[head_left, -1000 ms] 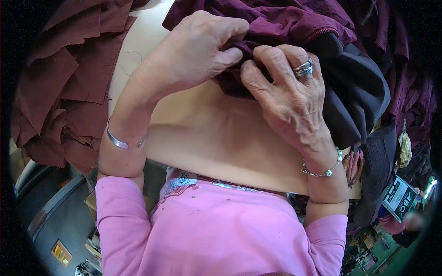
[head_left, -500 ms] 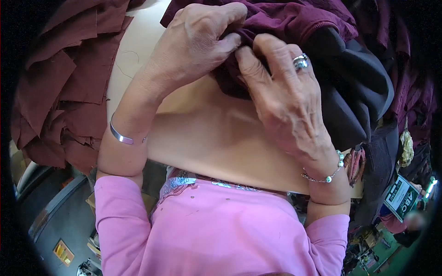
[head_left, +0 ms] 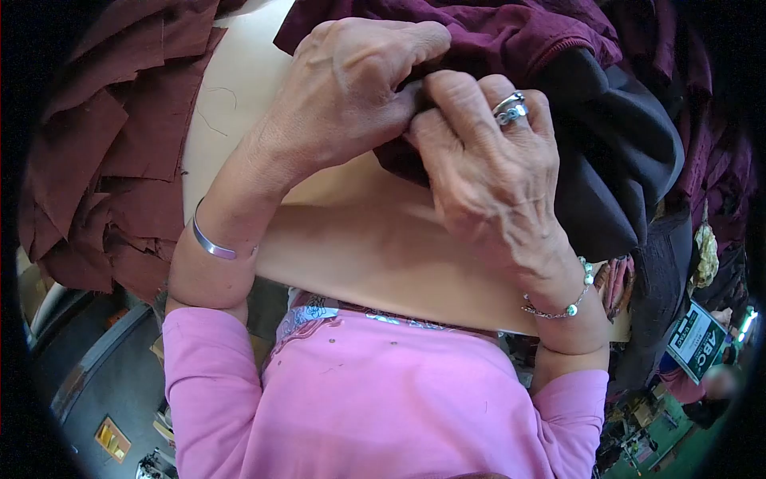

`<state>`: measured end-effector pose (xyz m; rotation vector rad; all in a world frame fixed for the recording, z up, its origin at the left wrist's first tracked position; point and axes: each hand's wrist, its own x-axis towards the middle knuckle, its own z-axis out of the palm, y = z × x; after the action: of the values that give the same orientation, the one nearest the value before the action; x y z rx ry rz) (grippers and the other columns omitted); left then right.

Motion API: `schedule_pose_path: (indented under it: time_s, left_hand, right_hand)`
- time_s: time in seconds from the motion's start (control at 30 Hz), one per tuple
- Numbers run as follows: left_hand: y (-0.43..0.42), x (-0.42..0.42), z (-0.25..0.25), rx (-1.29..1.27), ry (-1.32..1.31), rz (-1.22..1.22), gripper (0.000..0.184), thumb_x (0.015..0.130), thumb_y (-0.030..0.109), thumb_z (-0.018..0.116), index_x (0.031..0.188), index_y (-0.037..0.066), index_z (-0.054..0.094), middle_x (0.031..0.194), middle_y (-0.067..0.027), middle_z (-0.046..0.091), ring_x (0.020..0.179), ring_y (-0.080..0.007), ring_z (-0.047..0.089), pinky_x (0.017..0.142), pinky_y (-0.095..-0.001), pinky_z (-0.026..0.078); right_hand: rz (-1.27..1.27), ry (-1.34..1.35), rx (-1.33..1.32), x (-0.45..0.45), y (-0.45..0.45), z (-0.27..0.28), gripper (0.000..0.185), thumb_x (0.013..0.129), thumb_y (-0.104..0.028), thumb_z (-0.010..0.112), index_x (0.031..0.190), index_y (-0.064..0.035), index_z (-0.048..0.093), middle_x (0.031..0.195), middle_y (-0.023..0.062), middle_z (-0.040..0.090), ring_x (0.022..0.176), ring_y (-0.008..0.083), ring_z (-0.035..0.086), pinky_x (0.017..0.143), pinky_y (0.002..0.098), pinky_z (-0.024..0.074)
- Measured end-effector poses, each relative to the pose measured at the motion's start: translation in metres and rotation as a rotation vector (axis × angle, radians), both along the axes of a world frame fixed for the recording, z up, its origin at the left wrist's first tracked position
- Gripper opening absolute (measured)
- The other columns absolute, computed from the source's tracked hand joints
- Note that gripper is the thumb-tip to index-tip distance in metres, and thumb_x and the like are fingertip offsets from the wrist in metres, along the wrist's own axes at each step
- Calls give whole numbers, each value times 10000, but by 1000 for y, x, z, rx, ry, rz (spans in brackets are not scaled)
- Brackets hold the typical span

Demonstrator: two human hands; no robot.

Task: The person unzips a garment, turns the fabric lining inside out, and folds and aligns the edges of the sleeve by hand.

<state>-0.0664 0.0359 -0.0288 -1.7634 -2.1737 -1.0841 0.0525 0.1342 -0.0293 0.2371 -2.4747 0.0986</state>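
Both hands meet close together at the near edge of a maroon garment (head_left: 503, 36) in the upper middle of the view. My left hand (head_left: 355, 84) is closed, its fingers pinching the cloth. Beside it, my right hand (head_left: 495, 156), with rings on one finger, is closed with curled fingers on the same cloth. The exact spot they grip is hidden behind the fingers. A dark, nearly black fabric section (head_left: 614, 144) with a ribbed maroon seam joins the garment on the right.
Stacked brown-red cloth pieces (head_left: 144, 136) lie at the left on the pale table (head_left: 231, 88), beside loose threads. More maroon garments (head_left: 710, 152) hang at the far right. A green sign (head_left: 696, 342) and another person (head_left: 702, 391) show at the lower right.
Both hands have shifted slightly and drawn closer together, the left a little right and down. The right fingers are more tightly curled. The garment has barely moved.
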Motion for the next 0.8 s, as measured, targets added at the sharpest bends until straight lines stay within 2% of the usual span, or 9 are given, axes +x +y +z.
schedule_pose_path:
  time_s: [0.07, 0.1, 0.13, 0.17, 0.27, 0.37, 0.4, 0.53, 0.8]
  left_hand:
    - [2, -4, -6, 88, 57, 40, 140, 673, 87, 576, 808, 56, 558, 651, -158, 545, 653, -324, 572, 589, -384, 448]
    - [1, -7, -5, 57, 69, 62, 171, 667, 99, 587, 838, 82, 586, 699, -104, 569, 728, -274, 593, 621, -355, 462]
    - [-1, -13, -2, 23, -1, 74, 149, 656, 48, 583, 796, 38, 532, 657, -144, 537, 661, -301, 569, 580, -353, 442]
    - [-3, -17, 1, -12, -71, 88, 147, 645, -4, 578, 754, -7, 479, 615, -184, 506, 593, -327, 545, 539, -351, 422]
    - [-5, -15, 6, -75, -134, 101, 143, 651, 2, 572, 763, -8, 484, 617, -181, 508, 588, -328, 544, 543, -350, 427]
    - [-6, -14, 7, -56, -160, 45, 147, 660, -11, 570, 782, -7, 489, 629, -176, 511, 585, -321, 543, 545, -339, 429]
    - [-5, -14, 6, -25, -155, 20, 149, 661, -15, 571, 786, -6, 491, 633, -173, 511, 582, -314, 543, 544, -335, 429]
    - [-7, -13, 8, -82, -279, 55, 152, 669, -25, 574, 797, -7, 493, 644, -163, 513, 570, -276, 542, 544, -316, 427]
    - [-5, -13, 6, -48, -256, 24, 149, 669, -27, 580, 792, -11, 499, 644, -153, 529, 576, -264, 552, 551, -313, 434]
  right_hand:
    - [89, -47, -92, 6, -5, 1, 88, 587, -135, 557, 656, -81, 547, 852, 47, 520, 673, 166, 493, 641, 292, 356]
    - [135, -70, -137, 8, -8, 1, 88, 573, -139, 552, 640, -84, 543, 845, 45, 522, 663, 161, 494, 656, 289, 361]
    - [149, 13, -64, 6, -16, -6, 92, 540, -156, 539, 599, -87, 528, 825, 43, 517, 639, 158, 500, 695, 292, 381]
    - [133, -56, -13, 10, -19, -5, 110, 526, -152, 550, 609, -80, 545, 846, 53, 538, 670, 173, 520, 715, 312, 400]
    - [124, 96, -165, 2, -1, -3, 148, 508, -103, 628, 647, -66, 589, 894, 74, 581, 773, 218, 543, 696, 319, 412]
    - [-64, 31, -146, -3, 10, 19, 209, 644, -94, 684, 829, -51, 597, 963, 75, 573, 835, 247, 520, 742, 323, 404]
    - [-21, 8, -180, -4, 18, 14, 242, 689, -115, 671, 909, -61, 587, 996, 59, 565, 860, 249, 504, 765, 324, 398]
    - [-70, -45, -162, -5, 14, 14, 259, 686, -125, 668, 929, -75, 594, 999, 40, 568, 868, 239, 506, 759, 322, 395]
    - [-119, -83, -45, -5, 18, 8, 121, 702, -132, 654, 768, -63, 581, 986, 52, 570, 862, 234, 511, 743, 322, 396]
